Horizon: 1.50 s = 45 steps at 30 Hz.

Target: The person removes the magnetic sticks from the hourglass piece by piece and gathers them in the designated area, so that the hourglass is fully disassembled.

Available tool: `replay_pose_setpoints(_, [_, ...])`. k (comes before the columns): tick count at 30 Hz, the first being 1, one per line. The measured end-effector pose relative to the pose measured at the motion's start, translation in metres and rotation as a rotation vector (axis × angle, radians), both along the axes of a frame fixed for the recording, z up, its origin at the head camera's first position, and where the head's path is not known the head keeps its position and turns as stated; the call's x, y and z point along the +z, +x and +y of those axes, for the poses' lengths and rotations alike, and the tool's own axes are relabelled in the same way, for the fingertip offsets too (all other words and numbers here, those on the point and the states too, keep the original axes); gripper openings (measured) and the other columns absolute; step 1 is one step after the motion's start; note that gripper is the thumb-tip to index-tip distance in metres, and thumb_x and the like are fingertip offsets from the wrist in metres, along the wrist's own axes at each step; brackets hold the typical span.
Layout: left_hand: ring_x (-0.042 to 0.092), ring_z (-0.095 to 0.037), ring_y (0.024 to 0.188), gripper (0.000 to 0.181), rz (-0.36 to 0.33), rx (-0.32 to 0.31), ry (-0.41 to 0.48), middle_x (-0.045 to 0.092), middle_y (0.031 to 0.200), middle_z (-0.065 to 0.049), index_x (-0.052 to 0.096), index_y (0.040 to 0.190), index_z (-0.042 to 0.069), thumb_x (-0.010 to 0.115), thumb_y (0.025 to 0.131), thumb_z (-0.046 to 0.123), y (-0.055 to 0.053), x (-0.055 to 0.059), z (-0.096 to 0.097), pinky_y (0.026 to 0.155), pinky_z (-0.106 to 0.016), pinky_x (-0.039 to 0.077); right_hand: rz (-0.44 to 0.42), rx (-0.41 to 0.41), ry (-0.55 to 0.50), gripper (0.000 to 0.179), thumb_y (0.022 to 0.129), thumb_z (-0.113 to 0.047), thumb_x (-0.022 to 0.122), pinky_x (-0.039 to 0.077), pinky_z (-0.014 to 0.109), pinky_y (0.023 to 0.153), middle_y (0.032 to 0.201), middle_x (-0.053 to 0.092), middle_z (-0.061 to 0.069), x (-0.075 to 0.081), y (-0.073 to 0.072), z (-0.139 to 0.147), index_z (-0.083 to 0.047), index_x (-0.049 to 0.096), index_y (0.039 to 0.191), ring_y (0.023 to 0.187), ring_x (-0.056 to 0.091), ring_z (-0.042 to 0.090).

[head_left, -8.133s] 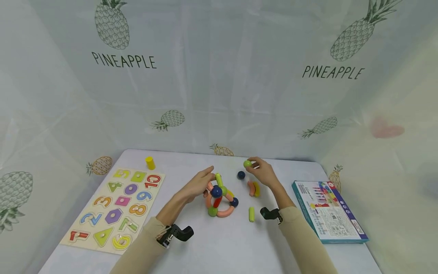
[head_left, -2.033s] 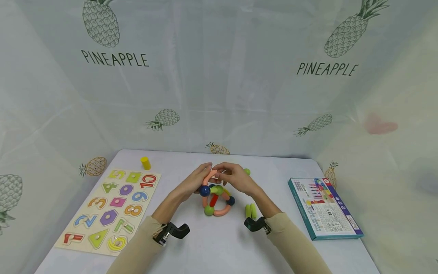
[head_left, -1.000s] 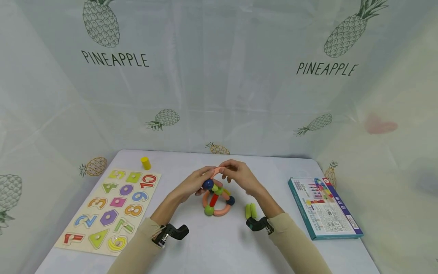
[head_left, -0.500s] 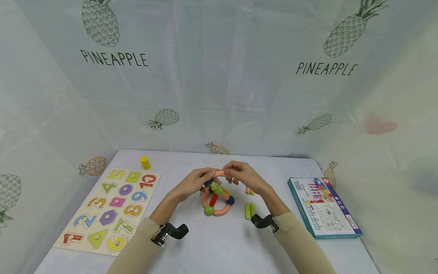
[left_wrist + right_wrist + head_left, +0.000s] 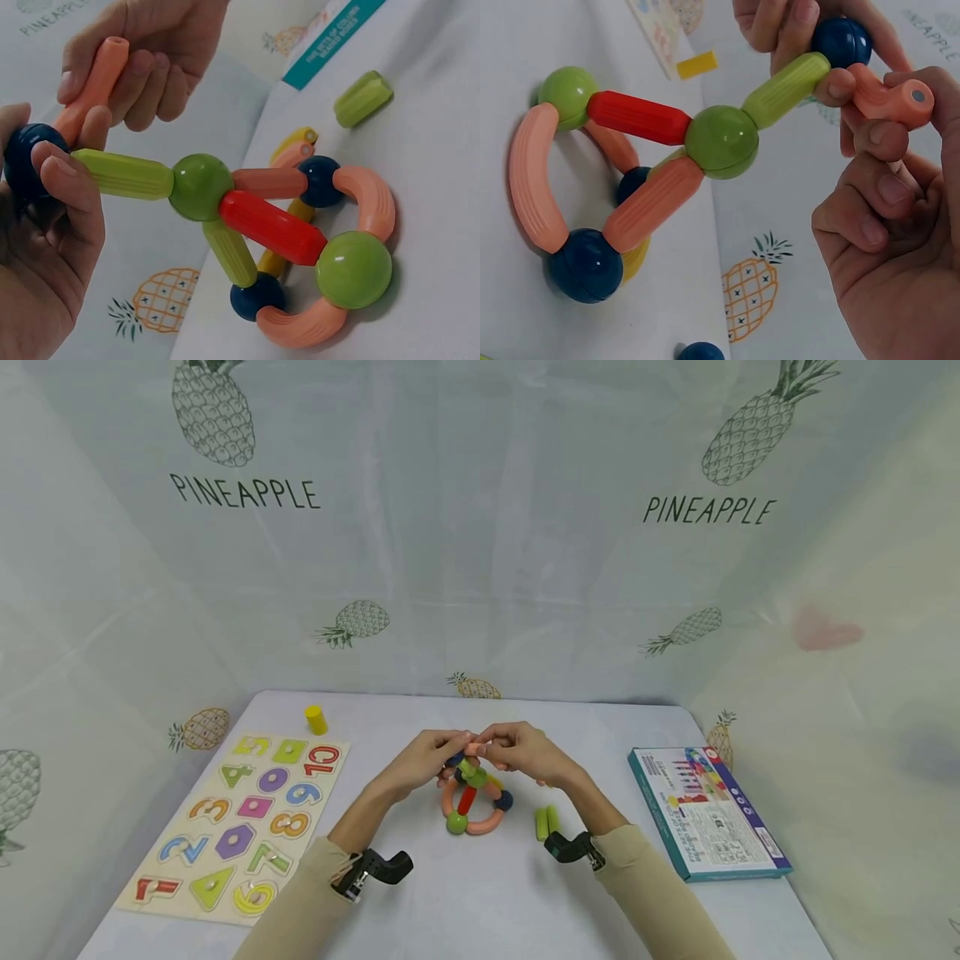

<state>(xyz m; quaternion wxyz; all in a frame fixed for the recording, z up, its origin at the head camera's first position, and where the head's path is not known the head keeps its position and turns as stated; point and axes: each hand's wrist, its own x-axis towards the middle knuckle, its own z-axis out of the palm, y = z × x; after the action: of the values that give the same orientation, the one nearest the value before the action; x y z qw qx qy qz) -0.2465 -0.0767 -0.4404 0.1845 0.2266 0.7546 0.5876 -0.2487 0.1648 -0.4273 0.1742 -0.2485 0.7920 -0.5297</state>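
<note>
My forearms, in beige sleeves [image 5: 300, 893], reach forward and slant inward over the white table [image 5: 465, 902], and my hands meet above a structure of glossy balls and ribbed, plastic-looking rods. My left hand [image 5: 420, 764] comes in from the left, its fingers curled round a shiny dark blue ball [image 5: 841, 41]. My right hand [image 5: 528, 752] arches in from the other side, wrist raised, and pinches a curved salmon-pink ribbed rod [image 5: 97, 82] between thumb and forefinger, the other fingers folded toward the palm. One end of that rod meets the blue ball; the other faces outward. From the ball a straight lime-green rod [image 5: 131, 174] runs down to a glossy green ball [image 5: 201, 187], where a bright red rod [image 5: 274, 227] also joins. The lower ring of the structure rests on the table just in front of my hands. Two short green rods [image 5: 547, 822] lie side by side near my right wrist. A wooden number puzzle board [image 5: 262, 833] lies to my left, a flat teal-edged box [image 5: 708, 814] to my right.
</note>
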Motion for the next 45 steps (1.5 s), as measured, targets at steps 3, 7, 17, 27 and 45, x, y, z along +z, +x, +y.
replay_pose_setpoints(3, [0.045,-0.014,0.058,0.05,-0.002,-0.003,-0.007,0.068,0.086,-0.008,0.072,0.11,0.011,0.048,0.102,0.054,0.001,0.0,0.001,0.053,-0.025,0.042,0.007,-0.001,0.003,0.023,0.099,-0.03,0.06,0.023,0.028,0.046,0.059,0.039,-0.001,0.001,0.001,0.0,-0.018,0.071,0.115,0.053,0.032,0.013])
replay_pose_setpoints(7, [0.044,-0.015,0.057,0.052,0.005,0.021,-0.026,0.07,0.091,-0.008,0.073,0.112,0.01,0.047,0.102,0.055,0.0,0.0,0.002,0.053,-0.026,0.043,0.035,-0.072,0.032,0.028,0.1,-0.039,0.06,0.036,0.027,0.049,0.061,0.043,0.0,0.001,0.001,0.006,-0.017,0.071,0.114,0.058,0.04,0.016])
replay_pose_setpoints(17, [0.044,-0.014,0.056,0.049,0.011,0.055,-0.053,0.074,0.097,-0.005,0.071,0.121,0.018,0.049,0.101,0.057,-0.002,-0.002,0.001,0.053,-0.025,0.045,0.007,-0.327,0.132,0.036,0.1,-0.046,0.06,0.047,0.036,0.073,0.091,0.066,0.019,-0.016,-0.004,0.059,-0.012,0.067,0.111,0.084,0.057,0.031])
replay_pose_setpoints(27, [0.045,-0.014,0.056,0.055,0.02,0.048,-0.046,0.075,0.098,-0.003,0.069,0.125,0.018,0.048,0.1,0.061,-0.002,-0.001,-0.001,0.053,-0.025,0.045,-0.126,-0.595,0.271,0.041,0.098,-0.041,0.065,0.048,0.034,0.064,0.083,0.065,0.011,-0.058,-0.002,0.105,-0.001,0.067,0.108,0.073,0.056,0.024])
replay_pose_setpoints(45, [0.045,-0.014,0.056,0.054,-0.021,0.041,-0.02,0.075,0.102,-0.005,0.067,0.131,0.016,0.047,0.101,0.057,-0.001,0.002,0.0,0.053,-0.024,0.044,-0.15,-0.647,0.387,0.033,0.096,-0.028,0.067,0.055,0.03,0.064,0.079,0.07,0.007,-0.085,-0.01,0.109,0.004,0.07,0.106,0.069,0.065,0.017])
